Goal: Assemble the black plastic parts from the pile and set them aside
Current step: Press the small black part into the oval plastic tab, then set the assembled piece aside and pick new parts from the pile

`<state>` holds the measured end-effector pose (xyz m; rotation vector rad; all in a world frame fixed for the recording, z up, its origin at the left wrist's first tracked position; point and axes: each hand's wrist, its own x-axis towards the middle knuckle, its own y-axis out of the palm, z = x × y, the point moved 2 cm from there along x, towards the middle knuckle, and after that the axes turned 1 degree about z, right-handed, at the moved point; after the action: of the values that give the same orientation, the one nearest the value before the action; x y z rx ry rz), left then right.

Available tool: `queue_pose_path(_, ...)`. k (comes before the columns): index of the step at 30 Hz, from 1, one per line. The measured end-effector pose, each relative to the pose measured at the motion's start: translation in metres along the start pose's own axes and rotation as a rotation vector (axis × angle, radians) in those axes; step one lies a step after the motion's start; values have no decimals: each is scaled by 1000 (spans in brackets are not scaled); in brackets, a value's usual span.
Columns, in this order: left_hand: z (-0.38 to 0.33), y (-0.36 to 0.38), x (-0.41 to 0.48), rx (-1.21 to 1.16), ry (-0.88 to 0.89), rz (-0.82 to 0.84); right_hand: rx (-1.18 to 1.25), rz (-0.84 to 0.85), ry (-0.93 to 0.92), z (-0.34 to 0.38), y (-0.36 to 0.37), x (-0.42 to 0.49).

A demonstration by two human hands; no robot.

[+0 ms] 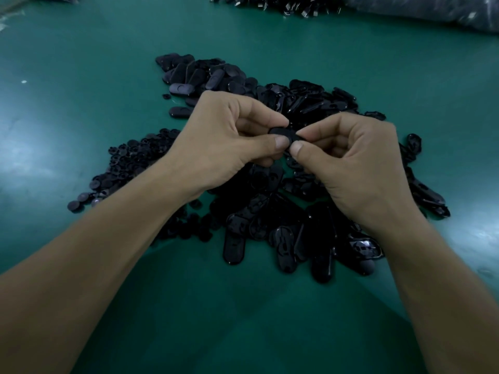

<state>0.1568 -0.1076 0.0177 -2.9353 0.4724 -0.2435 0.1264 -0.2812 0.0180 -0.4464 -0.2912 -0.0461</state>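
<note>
On the smooth green counter (67,109), at the far left, a heap of small round black plastic discs (129,163) spreads flat. A few of its discs lie loose at the near-left edge. Just beyond it, further back, lies a cluster of matte dark oval plastic shells (199,74), overlapping one another.

The left hand (224,141) is raised over the middle of the spread. Its fingers (280,143) are curled in narrow, with the thumb and forefinger pinching the left end of a small black oval plastic part (282,132). That part is held in the air between both hands, above the heaps and roughly level.

The right hand (356,163) meets it from the other side. Its thumb and forefinger are closed on the part's right end, and the other fingers are folded into the palm. The two thumbs are almost touching.

Under and to the right of the hands sits a pile of glossy black oblong plastic parts (297,228), which reaches toward the near edge and out to the right.

At the far top edge lies a second heap of small black parts (283,5). A grey plastic bag (432,9) lies to the right of it.
</note>
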Motion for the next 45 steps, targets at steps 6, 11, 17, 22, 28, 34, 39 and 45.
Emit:
queue_pose_path(6, 2, 0, 1, 61, 35, -13, -38, -43, 16, 0, 2, 0)
queue_pose_path(11, 0, 0, 1, 88, 37, -21, -38, -48, 5, 1, 1, -1)
queue_pose_path(17, -4, -2, 0, 222, 61, -49, -8, -7, 8, 1, -1, 0)
queue_pose_path(22, -7, -2, -2, 337, 123, -94, -5, 1, -5, 1, -1, -1)
queue_pose_path(28, -1, -5, 1, 283, 73, -79, -10, -30, -18, 0, 2, -2)
queue_pose_path(34, 5, -9, 5, 275, 34, -70, -99, -56, -55, -1, 5, -3)
queue_pose_path(39, 7, -31, 21, 208, 11, -272, -267, -159, -90, -4, -1, -3)
queue_pose_path(45, 19, -71, 51, 193, -51, -560, -530, -142, -61, -8, -5, -3)
